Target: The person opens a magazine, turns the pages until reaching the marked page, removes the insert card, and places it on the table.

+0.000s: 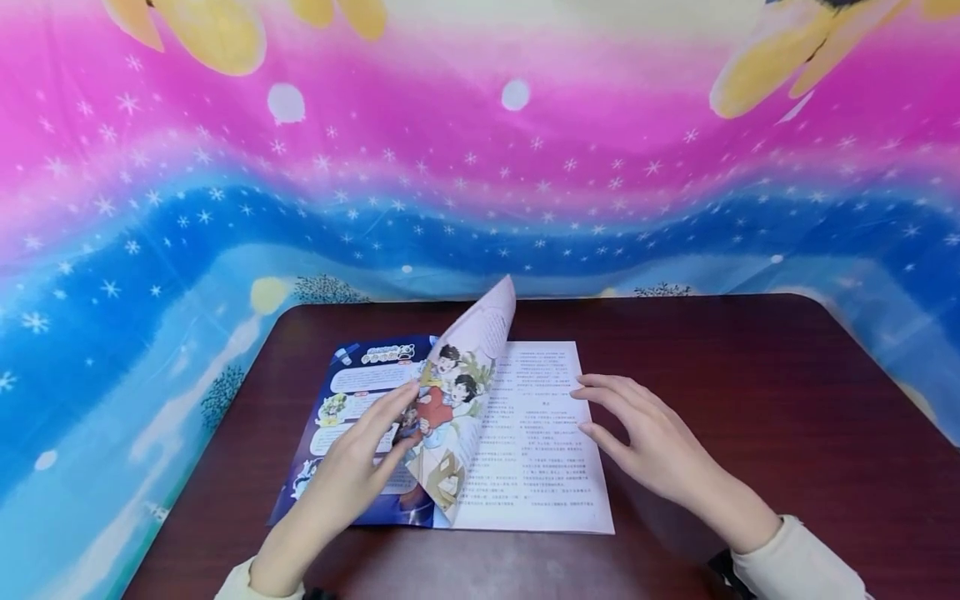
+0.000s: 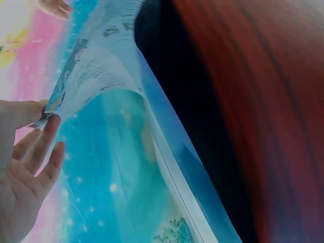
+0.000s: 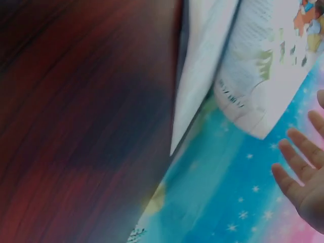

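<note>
A magazine [image 1: 555,483] lies spread on the table, with a dark blue page on its left side and a white text page on its right. One illustrated page [image 1: 442,408] stands raised near the spine and curls over. My left hand [image 1: 345,467] pinches that page's edge between thumb and fingers, as the left wrist view shows at the hand [image 2: 30,157]. Beside the magazine's right edge is my right hand [image 1: 652,442], fingers apart and holding nothing. In the right wrist view this hand [image 3: 304,167] has its fingers extended, apart from the raised page [image 3: 273,86].
The dark reddish-brown table [image 1: 750,375] has rounded far corners. Behind and around it hangs a colourful cloth [image 1: 450,225] with snowflakes, in pink and blue. Light sleeves [image 1: 795,567] cover both forearms.
</note>
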Demonstrator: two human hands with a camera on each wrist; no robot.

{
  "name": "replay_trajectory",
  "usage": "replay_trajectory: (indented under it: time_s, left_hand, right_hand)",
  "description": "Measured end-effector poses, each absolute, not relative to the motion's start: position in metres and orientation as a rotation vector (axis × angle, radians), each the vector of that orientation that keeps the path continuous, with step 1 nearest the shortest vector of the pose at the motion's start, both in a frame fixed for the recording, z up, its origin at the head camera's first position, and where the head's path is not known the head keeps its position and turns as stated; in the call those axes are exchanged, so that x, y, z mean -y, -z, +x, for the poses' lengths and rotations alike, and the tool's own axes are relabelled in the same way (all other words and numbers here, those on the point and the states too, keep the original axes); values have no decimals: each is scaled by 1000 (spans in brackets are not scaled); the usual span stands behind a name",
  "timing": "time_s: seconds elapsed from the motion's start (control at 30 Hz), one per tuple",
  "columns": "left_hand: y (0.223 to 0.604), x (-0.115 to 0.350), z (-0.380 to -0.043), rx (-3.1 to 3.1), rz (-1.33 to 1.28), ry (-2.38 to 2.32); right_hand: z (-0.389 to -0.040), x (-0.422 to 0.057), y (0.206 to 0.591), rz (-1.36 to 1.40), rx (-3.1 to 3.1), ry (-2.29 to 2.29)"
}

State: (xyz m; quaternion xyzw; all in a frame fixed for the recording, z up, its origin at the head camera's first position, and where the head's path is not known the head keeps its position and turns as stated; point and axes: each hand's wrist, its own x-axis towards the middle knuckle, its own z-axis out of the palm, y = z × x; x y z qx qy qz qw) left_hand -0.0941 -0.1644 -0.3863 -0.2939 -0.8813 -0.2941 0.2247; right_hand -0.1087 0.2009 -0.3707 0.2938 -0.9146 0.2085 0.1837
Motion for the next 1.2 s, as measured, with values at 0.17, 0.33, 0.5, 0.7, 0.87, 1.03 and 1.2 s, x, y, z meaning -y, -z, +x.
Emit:
replay_trajectory:
  time_s: [0.17, 0.33, 0.5, 0.7, 0.87, 1.03, 1.2]
  left_hand:
    - [389, 181, -90, 2512, -698, 756]
    - [392, 199, -86, 2569, -594, 727]
    - [394, 215, -80, 2619, -508, 743]
    - [398, 226, -72, 2668, -422, 733]
    - [397, 235, -65, 2743, -356, 715]
    - [398, 244, -61, 2788, -318, 688]
    - [403, 252, -59, 2858, -285, 629]
  right_hand:
    - [-111, -209, 376, 876, 2587, -573]
    - [-107, -214, 385, 950, 2587, -528]
    - [-102, -217, 395, 1004, 2567, -512]
    - [-96, -219, 403, 1049, 2564, -495]
    - [-92, -222, 408, 1083, 2582, -470]
    - [-89, -227, 411, 1148, 2639, -456]
    - [-87, -231, 416, 1161, 2723, -428]
